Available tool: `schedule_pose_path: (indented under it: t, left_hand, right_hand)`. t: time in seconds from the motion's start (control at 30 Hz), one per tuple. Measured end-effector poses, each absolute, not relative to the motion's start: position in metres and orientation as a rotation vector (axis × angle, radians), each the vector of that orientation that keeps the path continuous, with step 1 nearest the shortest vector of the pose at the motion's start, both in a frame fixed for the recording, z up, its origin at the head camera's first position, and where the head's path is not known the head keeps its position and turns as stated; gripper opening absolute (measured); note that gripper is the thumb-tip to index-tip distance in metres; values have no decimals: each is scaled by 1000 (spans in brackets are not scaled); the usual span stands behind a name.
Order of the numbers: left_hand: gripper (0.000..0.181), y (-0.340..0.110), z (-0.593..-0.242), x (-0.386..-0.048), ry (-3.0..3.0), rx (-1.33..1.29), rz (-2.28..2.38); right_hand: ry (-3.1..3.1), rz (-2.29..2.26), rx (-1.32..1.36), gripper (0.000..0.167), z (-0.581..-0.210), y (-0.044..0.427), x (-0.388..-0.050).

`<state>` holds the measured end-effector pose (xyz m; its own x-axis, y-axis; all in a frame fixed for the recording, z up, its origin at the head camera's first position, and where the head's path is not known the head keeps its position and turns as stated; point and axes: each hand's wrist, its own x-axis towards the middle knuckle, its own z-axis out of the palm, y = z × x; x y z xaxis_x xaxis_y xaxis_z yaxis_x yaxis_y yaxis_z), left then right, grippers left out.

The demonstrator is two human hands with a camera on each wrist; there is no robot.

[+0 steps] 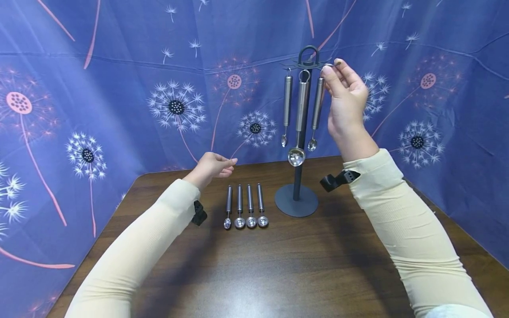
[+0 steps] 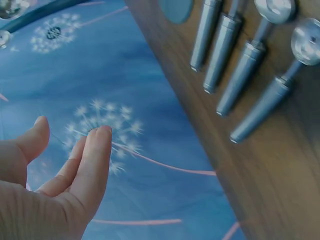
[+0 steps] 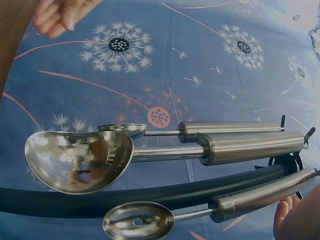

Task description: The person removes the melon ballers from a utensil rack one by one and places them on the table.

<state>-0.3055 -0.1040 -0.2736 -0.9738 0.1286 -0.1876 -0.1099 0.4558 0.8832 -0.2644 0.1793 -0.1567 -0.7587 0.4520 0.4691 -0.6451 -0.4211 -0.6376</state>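
My right hand [image 1: 347, 101] is raised at the top of a dark metal utensil stand [image 1: 297, 194], thumb and fingertips pinching one of its hooks [image 1: 337, 64]. Beside that hand hangs a small oval scoop [image 1: 317, 106], with a hole in its bowl in the right wrist view. A larger scoop [image 3: 80, 160] hangs in the middle, and another slim scoop [image 1: 287, 106] at the left. My left hand [image 1: 212, 167] hovers above the table's back edge, holding nothing; its fingers are nearly straight and the thumb apart [image 2: 75, 185].
Several steel-handled scoops [image 1: 249, 201] lie in a row on the brown wooden table [image 1: 238, 274], left of the stand's round base. Their handles point to the back. A blue curtain with dandelion prints [image 1: 131, 88] hangs behind and beside the table.
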Motion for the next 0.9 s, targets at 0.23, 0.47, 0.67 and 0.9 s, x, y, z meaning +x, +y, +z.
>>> schedule_pose_path:
  t: [0.23,0.47,0.67,0.9]
  left_hand:
    - [42,-82,-261,-304,2527,124,1662]
    - [39,-54,-257,-304,2381,379,1973]
    - [37,-27,-244,-299,2429,643,1989]
    - [39,-3,-231,-294,2385,859,2001]
  right_hand:
    - [-1115,2140,280,44,-157,174,-264]
    - [-1116,2120,271,45,-159,170,-263]
    - [-1108,2108,277,44,-160,170,-263]
    - [-1077,2124,289,44,-159,169,-264]
